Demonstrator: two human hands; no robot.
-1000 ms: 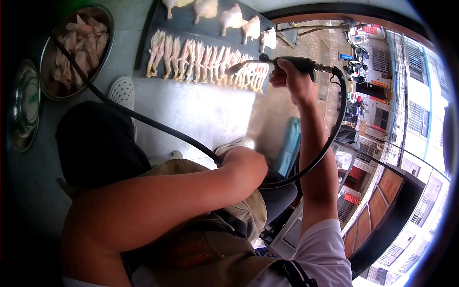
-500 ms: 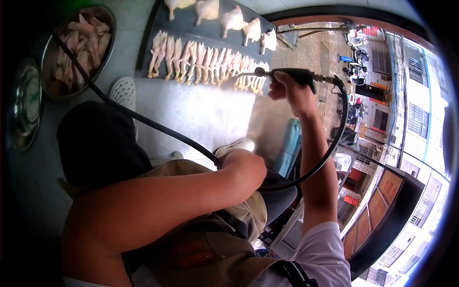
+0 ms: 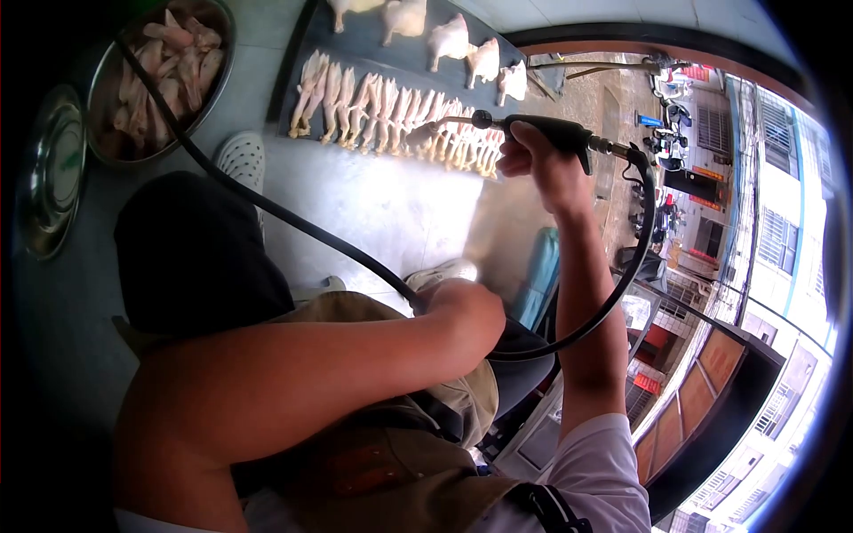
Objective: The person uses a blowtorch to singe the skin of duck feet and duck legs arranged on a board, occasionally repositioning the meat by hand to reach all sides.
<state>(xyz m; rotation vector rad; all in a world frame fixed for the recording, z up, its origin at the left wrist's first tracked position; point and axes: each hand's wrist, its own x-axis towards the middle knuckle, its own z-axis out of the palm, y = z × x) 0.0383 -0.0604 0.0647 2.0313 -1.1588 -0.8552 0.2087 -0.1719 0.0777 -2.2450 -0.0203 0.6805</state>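
My right hand [image 3: 546,169] is closed round the black handle of a blowtorch [image 3: 560,133]. Its thin metal tube points left, with the nozzle over a row of long, pale poultry pieces [image 3: 382,111] with yellowish ends. Whether a flame burns, I cannot make out. My left hand [image 3: 462,306] is closed on the black hose [image 3: 302,222] low in front of my body, its fingers mostly hidden. From there the hose loops up to the back of the torch. Several poultry leg quarters [image 3: 449,42] lie in a second row beyond, on the same dark board [image 3: 382,67].
A metal basin [image 3: 227,89] of raw poultry pieces stands at the upper left, beside a shiny round metal lid or tray [image 3: 53,178]. My light clogs [image 3: 242,164] rest on the tiled floor [image 3: 355,195]. Street buildings and parked motorbikes [image 3: 666,115] appear at the right.
The torch nozzle has shifted left along the row of poultry pieces. The whole view has moved slightly, so the board and basin appear farther right. Both hands keep their hold.
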